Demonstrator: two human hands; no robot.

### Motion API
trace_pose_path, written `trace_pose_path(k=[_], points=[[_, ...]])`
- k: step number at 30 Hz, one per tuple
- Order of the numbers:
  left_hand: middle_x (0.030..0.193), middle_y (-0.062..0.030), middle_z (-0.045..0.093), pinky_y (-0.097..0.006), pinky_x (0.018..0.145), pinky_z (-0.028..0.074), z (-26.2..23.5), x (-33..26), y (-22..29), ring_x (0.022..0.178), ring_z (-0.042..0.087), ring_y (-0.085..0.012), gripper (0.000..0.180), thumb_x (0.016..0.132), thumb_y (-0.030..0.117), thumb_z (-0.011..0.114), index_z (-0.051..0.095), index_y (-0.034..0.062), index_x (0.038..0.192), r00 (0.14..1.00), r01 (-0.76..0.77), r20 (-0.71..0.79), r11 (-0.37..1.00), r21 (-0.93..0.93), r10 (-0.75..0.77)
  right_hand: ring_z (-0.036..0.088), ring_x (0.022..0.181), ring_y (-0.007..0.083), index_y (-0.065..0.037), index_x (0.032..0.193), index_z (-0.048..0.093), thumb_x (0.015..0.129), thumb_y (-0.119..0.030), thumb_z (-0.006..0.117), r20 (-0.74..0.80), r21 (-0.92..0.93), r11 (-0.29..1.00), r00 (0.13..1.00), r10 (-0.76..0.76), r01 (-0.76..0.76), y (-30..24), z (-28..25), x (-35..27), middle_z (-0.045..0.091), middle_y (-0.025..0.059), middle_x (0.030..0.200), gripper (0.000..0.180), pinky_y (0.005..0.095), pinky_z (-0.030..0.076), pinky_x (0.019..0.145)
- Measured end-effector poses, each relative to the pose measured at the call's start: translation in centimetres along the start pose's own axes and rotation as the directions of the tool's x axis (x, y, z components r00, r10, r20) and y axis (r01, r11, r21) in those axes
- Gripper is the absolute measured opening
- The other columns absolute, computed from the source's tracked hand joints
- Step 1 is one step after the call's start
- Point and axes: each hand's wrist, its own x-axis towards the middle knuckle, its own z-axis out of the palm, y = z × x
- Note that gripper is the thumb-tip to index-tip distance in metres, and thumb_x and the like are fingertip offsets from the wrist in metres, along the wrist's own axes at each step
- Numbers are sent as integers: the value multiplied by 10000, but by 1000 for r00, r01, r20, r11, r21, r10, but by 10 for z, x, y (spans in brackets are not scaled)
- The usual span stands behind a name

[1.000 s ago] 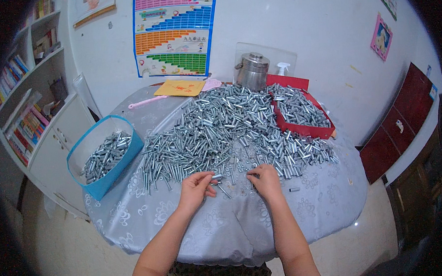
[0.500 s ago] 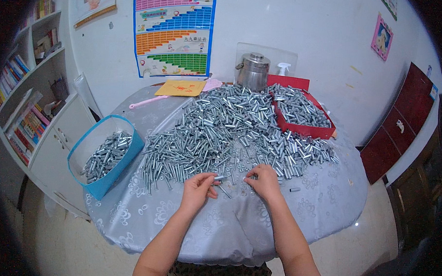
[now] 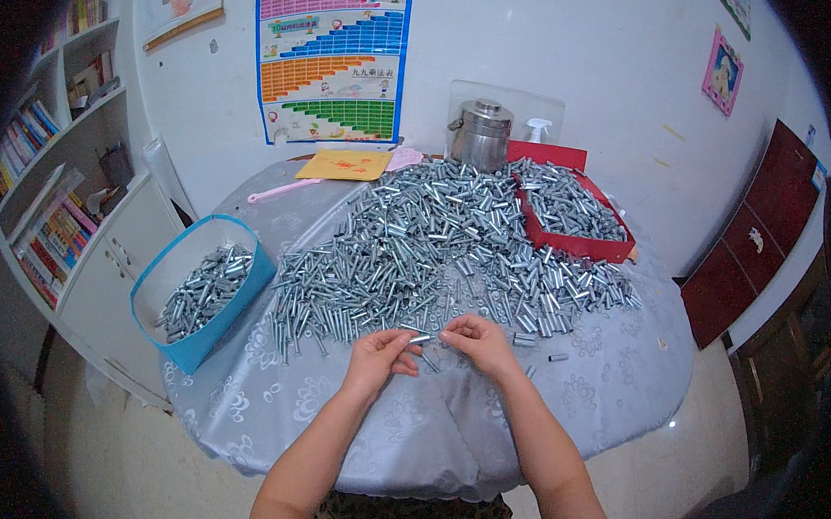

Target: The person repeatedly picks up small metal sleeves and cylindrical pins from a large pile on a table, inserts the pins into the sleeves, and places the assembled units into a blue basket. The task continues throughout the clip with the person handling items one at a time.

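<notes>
Between thumb and fingertips, my left hand [image 3: 376, 360] pinches a short shiny metal sleeve [image 3: 421, 339] that points right. My right hand [image 3: 481, 346] meets its far end, thumb and forefinger pressed together; whatever small piece they grip is too small to make out. Just below the left fingers a thin bolt [image 3: 430, 362] slants down; whether it is held or lies on the cloth I cannot tell. Beyond both hands spreads a big heap of bolts and sleeves [image 3: 423, 223], with long bolts at its left, sleeves at its right and small nuts or washers in the middle.
A blue fabric bin [image 3: 218, 319] of metal parts stands at the left, a red box [image 3: 584, 246] of sleeves at the far right. Behind the heap are a steel pot [image 3: 481, 136] and a yellow envelope [image 3: 344, 165]. One loose sleeve [image 3: 558, 357] lies right of my hands.
My right hand has moved left, bringing its fingertips up to the end of the sleeve. The left hand keeps its pinch on the sleeve. The whole view has shifted slightly.
</notes>
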Motion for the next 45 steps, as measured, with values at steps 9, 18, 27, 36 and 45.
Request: trace_pose_path(k=[9,18,27,36,45], points=[[809,-128,620,-272,551,527,-3,2,0,584,592,-148,230,862,152,516,567,-32,989,990,137,-6,986,-95,-138,547,731,92,-12,863,643,745,-109,657,-87,-204,975,991,-103,84,-5,9,-4,615,32,809,154,205,418,661],[823,-140,618,-275,569,530,-4,2,-3,602,597,-152,252,868,171,511,558,-35,1005,992,129,7,984,-125,-129,540,715,84,-32,885,650,753,-105,642,-1,-375,875,944,-330,306,-9,17,-9,612,36,809,151,204,416,645],[840,-132,617,-266,560,533,5,-1,-2,622,579,-135,218,822,97,570,571,-44,988,1000,12,-2,998,-61,-12,539,722,84,-21,907,632,788,-108,610,-93,-86,985,983,-157,149,-1,7,-3,613,29,824,149,208,420,652],[838,-122,620,-259,546,526,-3,1,3,591,561,-114,235,821,113,574,571,-42,999,996,-18,-91,993,-115,8,548,756,259,-103,812,664,686,-166,646,86,-824,491,919,-386,283,0,-16,-3,593,82,756,142,339,438,681],[829,-122,619,-259,545,524,-3,0,1,587,564,-120,223,818,108,576,574,-35,990,997,4,-81,997,-76,-10,567,787,239,-62,819,642,709,-175,643,-3,-759,632,970,-244,157,-5,-10,-5,617,85,821,157,323,443,703]])
